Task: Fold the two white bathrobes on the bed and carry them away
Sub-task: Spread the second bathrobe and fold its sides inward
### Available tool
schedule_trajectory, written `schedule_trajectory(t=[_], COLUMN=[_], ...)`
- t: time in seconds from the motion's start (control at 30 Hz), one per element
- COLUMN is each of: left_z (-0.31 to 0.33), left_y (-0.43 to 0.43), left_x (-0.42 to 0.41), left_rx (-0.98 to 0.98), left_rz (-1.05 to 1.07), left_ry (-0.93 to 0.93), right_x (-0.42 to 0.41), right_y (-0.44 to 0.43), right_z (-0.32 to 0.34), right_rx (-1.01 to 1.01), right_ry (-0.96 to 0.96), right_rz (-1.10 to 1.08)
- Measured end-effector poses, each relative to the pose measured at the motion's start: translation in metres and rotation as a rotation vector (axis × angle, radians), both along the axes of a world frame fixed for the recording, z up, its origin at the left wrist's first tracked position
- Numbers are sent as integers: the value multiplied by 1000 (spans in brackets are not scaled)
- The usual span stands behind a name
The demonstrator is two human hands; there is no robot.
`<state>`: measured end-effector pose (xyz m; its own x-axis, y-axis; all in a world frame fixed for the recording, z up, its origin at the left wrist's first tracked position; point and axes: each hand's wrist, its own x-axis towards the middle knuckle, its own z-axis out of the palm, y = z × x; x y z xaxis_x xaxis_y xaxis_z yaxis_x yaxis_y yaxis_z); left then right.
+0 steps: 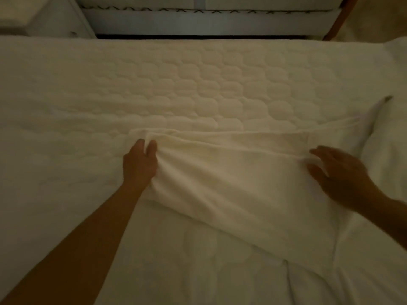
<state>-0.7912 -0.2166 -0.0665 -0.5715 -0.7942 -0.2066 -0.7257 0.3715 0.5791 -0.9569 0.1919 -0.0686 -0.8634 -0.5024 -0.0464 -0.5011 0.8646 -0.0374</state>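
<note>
A white bathrobe (237, 179) lies spread across the quilted bed (198, 84), running from the middle toward the right. My left hand (141, 161) pinches its left edge, with a bunch of cloth between thumb and fingers. My right hand (337, 175) rests flat on the robe's right part, fingers spread and blurred. More white cloth (383, 137) piles up at the right edge of the bed; I cannot tell whether it is the second robe or part of this one.
Beyond the bed's far edge stands a second bed base (207, 20) with a dark gap under it. A white bedside cabinet (50, 18) is at the far left. A wooden post (339, 20) leans at the far right. The light is dim.
</note>
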Motion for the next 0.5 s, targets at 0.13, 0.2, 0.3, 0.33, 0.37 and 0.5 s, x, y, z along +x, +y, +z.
schedule_trajectory(t=[0.13,0.2,0.3,0.33,0.37,0.5], left_z=[-9,-18,-24,-24,-25,-22], left_y=[-7,-10,-12,-12,-14,-21], left_x=[-2,1,5,4,3,-5], left_rx=[2,-12,-53,-59,-66,-151], left_rz=[-58,-82,-93,-90,-85,-38], left_ry=[19,41,98,111,120,140], right_x=[-21,-25,-47,-54,-63,-102], right_y=[10,1,-2,-2,0,-15], right_z=[0,10,22,27,31,47], right_rx=[219,165,179,249,322,342], right_ry=[-40,-112,-307,-353,-347,-107], right_rz=[44,23,-195,-227,-239,-165])
